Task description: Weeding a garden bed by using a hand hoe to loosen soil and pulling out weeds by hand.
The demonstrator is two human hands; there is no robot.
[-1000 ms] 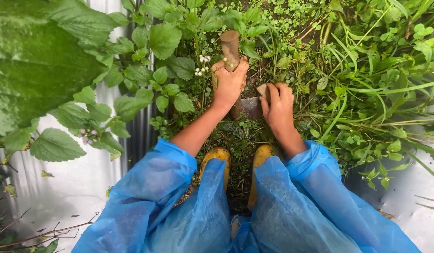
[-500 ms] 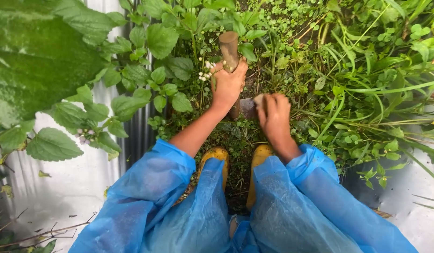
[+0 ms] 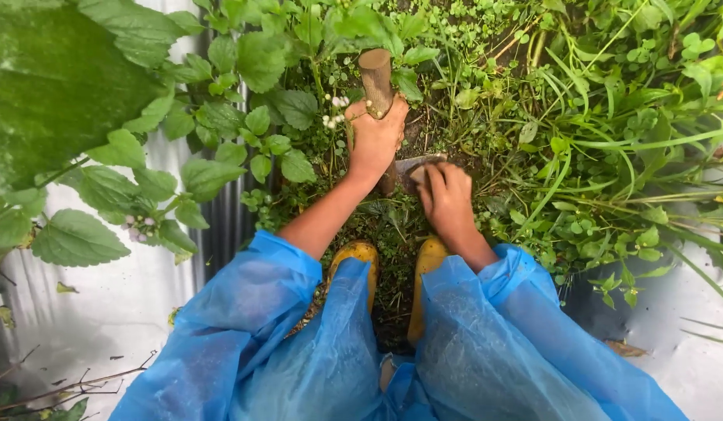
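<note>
From the head camera I look straight down at my left hand [image 3: 375, 138], fingers wrapped tight around the wooden handle [image 3: 376, 72] of a short digging tool, which stands nearly upright among the weeds [image 3: 580, 156]. My right hand [image 3: 447, 195] sits just beside it, fingers curled and pressing on the grey metal blade [image 3: 414, 165] at the handle's foot (whether the fingers pinch the blade or only rub it, I cannot tell). The blade lies low in the greenery, right ahead of my yellow boots [image 3: 429, 257]. Blue raincoat sleeves [image 3: 252, 312] cover both arms to the forearm. Broad leaves [image 3: 73, 234] crowd the left side.
</note>
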